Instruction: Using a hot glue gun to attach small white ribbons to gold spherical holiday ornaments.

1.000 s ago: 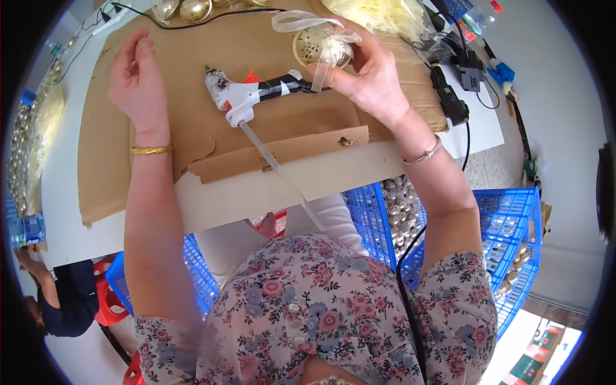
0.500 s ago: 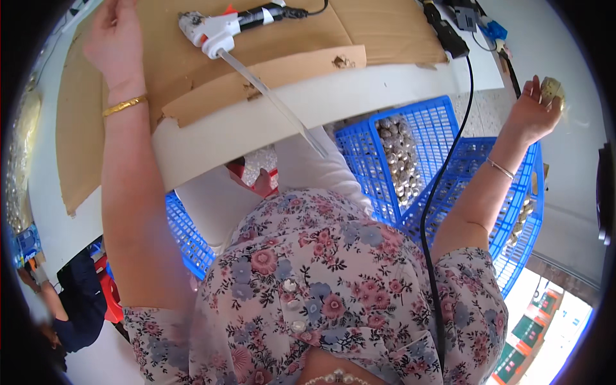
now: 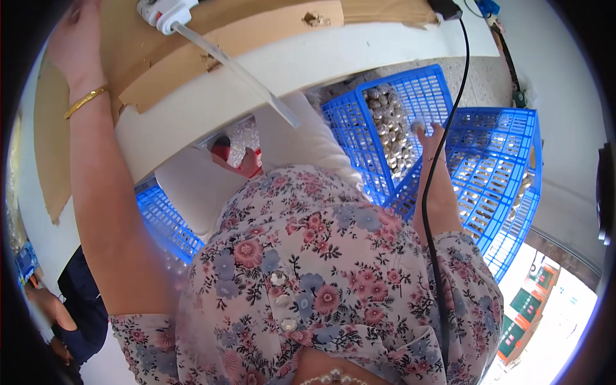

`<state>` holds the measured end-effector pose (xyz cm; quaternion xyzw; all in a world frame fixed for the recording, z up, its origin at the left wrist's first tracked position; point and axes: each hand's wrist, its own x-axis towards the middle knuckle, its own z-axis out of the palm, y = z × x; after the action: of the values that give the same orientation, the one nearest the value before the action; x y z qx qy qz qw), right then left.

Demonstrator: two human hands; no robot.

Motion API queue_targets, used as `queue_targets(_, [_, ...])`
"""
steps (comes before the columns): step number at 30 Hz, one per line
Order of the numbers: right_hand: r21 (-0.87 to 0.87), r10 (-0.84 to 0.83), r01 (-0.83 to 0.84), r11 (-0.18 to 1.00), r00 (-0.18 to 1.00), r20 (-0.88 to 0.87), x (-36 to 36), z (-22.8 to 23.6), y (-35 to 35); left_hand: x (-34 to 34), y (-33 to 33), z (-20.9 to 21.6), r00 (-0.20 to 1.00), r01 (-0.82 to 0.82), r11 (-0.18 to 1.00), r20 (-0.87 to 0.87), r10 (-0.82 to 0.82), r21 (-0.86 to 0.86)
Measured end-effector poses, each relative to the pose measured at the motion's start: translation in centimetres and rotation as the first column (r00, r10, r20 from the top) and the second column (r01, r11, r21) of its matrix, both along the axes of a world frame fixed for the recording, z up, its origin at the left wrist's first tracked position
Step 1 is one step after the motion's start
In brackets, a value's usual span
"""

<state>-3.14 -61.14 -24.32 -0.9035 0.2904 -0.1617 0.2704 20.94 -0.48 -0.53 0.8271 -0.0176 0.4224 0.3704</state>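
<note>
- Head view: the right hand (image 3: 432,144) reaches down beyond the bench (image 3: 359,48), among the blue crates; a pale round ball (image 3: 417,127) is at its fingertips, by the right side of the middle crate (image 3: 343,119); whether the fingers clamp it or stand apart from it, I cannot tell
- Left hand (image 3: 76,32) is at the upper left, near the cardboard (image 3: 173,67); its fingers run into the dark rim of the view, so I cannot tell if they are apart or together; a gold bracelet (image 3: 85,102) circles the wrist
- Middle crate holds a heap of shiny, silvery balls (image 3: 393,131); the right crate (image 3: 497,167) stands beside it, tilted in the view; the left crate (image 3: 170,221) shows partly between the left arm and the white trousers (image 3: 192,192)
- Glue gun (image 3: 168,11) lies on the cardboard, cut off by the upper edge; its clear stick (image 3: 237,70) slants down past the front edge of the bench
- Black cable (image 3: 459,83) hangs from a black box (image 3: 444,9) at the right of the bench; it crosses in front of the right forearm and runs down over the floral blouse (image 3: 308,276)
- Co-worker (image 3: 90,314) in dark clothing shows at the lower left, partly hidden by the left arm
</note>
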Motion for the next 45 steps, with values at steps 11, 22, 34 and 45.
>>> queue_targets(11, [0.767, -0.710, 0.081, 0.636, 0.450, 0.541, 8.7, 12.1, 0.0, 0.4, 0.4, -1.3, 0.996, 0.083, 0.982, 0.041, -0.077, -0.169])
queue_targets(22, [0.112, 0.185, -0.686, 0.718, 0.344, 0.920, 16.5, 32.6, 13.7, 0.4, -1.0, -0.6, 0.976, 0.070, 0.988, 0.215, -0.038, -0.140])
queue_targets(34, [-0.194, 0.907, -0.887, 0.420, 0.405, 0.112, 30.8, 34.4, 36.8, 0.2, -1.5, -0.3, 0.976, 0.009, 0.993, 0.215, 0.016, -0.116])
queue_targets(45, [-0.131, 0.804, -0.823, 0.553, 0.568, -0.177, 41.9, 29.9, 41.7, -0.2, -2.4, 0.2, 0.965, 0.035, 0.992, 0.263, -0.001, -0.125])
